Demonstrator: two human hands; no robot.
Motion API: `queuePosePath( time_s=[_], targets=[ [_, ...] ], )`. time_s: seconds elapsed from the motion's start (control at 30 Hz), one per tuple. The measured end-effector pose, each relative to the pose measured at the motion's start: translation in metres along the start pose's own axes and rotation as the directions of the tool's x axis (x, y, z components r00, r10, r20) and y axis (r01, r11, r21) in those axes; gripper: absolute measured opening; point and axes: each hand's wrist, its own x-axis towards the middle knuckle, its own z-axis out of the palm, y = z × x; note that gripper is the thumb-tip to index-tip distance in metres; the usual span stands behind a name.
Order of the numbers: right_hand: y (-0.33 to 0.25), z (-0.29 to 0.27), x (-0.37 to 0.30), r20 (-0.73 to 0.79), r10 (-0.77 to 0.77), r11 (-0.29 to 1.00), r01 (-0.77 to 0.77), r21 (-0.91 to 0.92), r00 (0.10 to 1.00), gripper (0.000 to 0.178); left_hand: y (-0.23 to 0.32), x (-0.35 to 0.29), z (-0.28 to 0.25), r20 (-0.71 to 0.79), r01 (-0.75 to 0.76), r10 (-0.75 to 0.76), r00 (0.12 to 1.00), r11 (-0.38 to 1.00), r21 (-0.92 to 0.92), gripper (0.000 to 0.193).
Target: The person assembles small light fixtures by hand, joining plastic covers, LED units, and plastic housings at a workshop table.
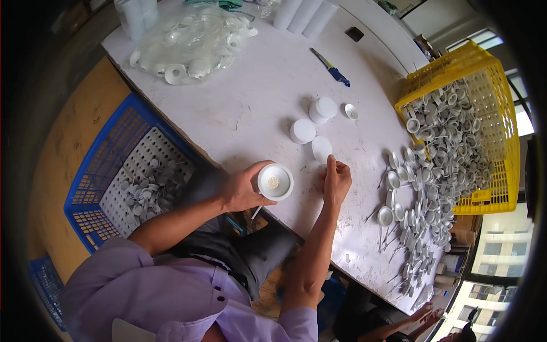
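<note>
Grasping a white cup-shaped downlight [274,183] in the left hand [244,191], just below mid-frame, curling fingers round its side, and showing its yellow-dotted middle! Apparently trailing a thin white lead [256,212] underneath. Holding the right hand [338,181] right of centre, with bent fingers, close against a white round cap [321,148]; not being able to tell about any pinch there. Possibly risking a drop past the edge of the table [245,122], by slackening that left grip. Possibly risking a tugged lead, too, by catching it on that edge. And watching the right knuckles: possibly risking a shoved cap, or a knock into the neighbouring white canisters [303,131], upper middle, by swinging carelessly.
</note>
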Motion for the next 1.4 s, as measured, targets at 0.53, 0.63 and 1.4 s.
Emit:
queuePosePath(
  time_s=[0.53,0.63,1.4],
  targets=[
    [0.002,-0.016,-0.054,0.067,0.153,0.655,-0.152,0.74,0.986,0.028,0.014,-0.004,0.007,0.044,0.033,-0.015,0.999,0.893,-0.449,0.065],
    [0.006,-0.021,-0.086,0.136,0.159,0.508,-0.199,0.838,0.978,0.021,0.021,0.005,0.008,0.045,0.022,-0.002,0.999,0.889,-0.458,0.063],
    [0.037,-0.016,-0.158,-0.055,-0.06,0.768,0.081,0.636,0.997,0.012,0.028,0.01,0.03,-0.112,-0.128,0.123,0.986,0.991,-0.038,0.072]
  ],
)
